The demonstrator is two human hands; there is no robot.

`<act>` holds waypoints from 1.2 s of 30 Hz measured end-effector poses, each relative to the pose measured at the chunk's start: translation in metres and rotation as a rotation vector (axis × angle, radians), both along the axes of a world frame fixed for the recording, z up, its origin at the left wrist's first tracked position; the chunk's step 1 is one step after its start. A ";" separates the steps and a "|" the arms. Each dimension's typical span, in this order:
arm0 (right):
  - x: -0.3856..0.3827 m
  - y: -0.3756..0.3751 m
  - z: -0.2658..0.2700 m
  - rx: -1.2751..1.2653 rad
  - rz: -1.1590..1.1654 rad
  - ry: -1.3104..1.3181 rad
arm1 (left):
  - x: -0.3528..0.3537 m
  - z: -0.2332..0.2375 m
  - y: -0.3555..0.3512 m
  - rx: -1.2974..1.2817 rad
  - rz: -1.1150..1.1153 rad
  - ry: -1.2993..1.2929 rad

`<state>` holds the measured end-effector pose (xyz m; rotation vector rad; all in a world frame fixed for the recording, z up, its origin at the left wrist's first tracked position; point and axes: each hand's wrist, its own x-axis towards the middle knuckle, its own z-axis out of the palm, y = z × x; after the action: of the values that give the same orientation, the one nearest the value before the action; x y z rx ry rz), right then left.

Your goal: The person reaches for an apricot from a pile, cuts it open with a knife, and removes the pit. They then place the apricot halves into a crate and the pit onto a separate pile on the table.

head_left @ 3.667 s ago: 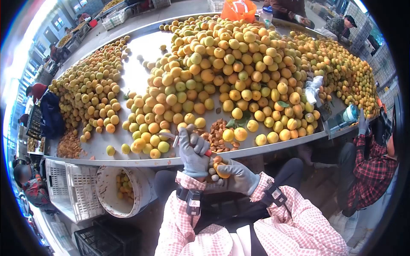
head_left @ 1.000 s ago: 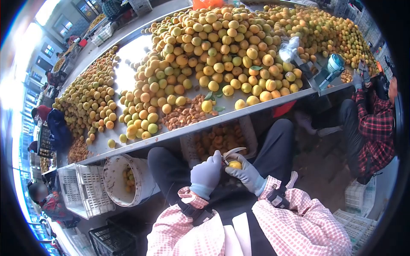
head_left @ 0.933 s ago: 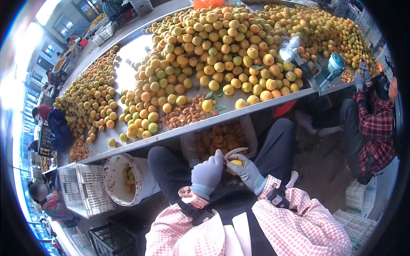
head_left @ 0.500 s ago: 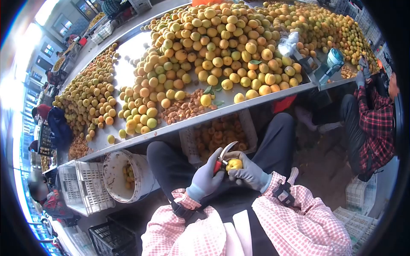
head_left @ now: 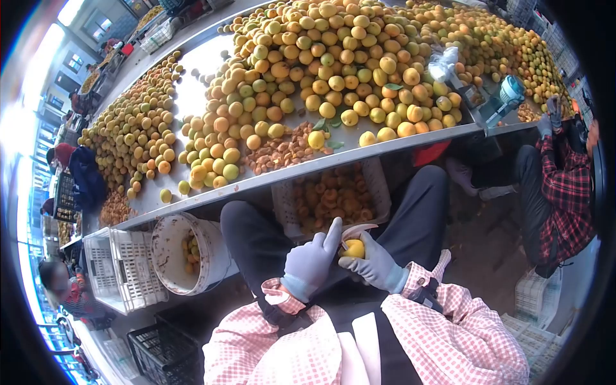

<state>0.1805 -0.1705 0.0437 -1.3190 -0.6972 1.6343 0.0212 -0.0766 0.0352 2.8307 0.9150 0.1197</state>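
Gloved in grey, my left hand (head_left: 309,264) is closed around a pair of pruning shears, its forefinger stretched forward. The curved metal blade (head_left: 360,229) sticks out past that finger, over the top of a yellow apricot (head_left: 353,249); the handle is hidden behind the hand. My right hand (head_left: 377,267), also gloved, grips the apricot between thumb and fingers. Both hands are close together above my lap. Just beyond them, a white crate (head_left: 280,204) under the table edge holds halved apricots (head_left: 333,196).
Heaped apricots (head_left: 321,58) cover much of the metal table (head_left: 308,167), with a pile of pits (head_left: 282,149) near its edge. To my left stand a white bucket (head_left: 215,256) and white crates (head_left: 138,276). A person in a plaid shirt (head_left: 564,192) sits at the right.
My left hand has rolled over, hiding the red shears handle, and its forefinger now points forward. The blade has swung lower and rightward over the apricot, which stays in my right hand.
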 end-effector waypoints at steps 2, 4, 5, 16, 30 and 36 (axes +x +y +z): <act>-0.006 0.005 0.006 -0.109 -0.031 0.027 | 0.002 -0.006 0.002 -0.059 -0.003 0.007; -0.008 0.011 0.003 -0.217 -0.065 0.057 | 0.004 -0.020 0.005 -0.067 0.004 0.014; -0.008 0.014 -0.006 -0.276 -0.094 0.196 | 0.004 -0.027 0.005 -0.077 0.006 0.021; 0.016 0.015 -0.028 0.203 -0.118 -0.301 | 0.009 -0.006 0.016 -0.775 -0.100 -0.399; 0.028 0.003 0.007 0.424 -0.025 -0.111 | 0.007 0.039 0.013 -1.121 -0.153 -0.606; 0.026 0.004 0.024 0.441 -0.050 0.037 | -0.002 0.048 0.003 -0.853 -0.153 -0.589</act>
<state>0.2063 -0.1662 0.0673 -0.9764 -0.9319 1.3616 0.0195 -0.0737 0.0835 1.8924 0.4486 0.4043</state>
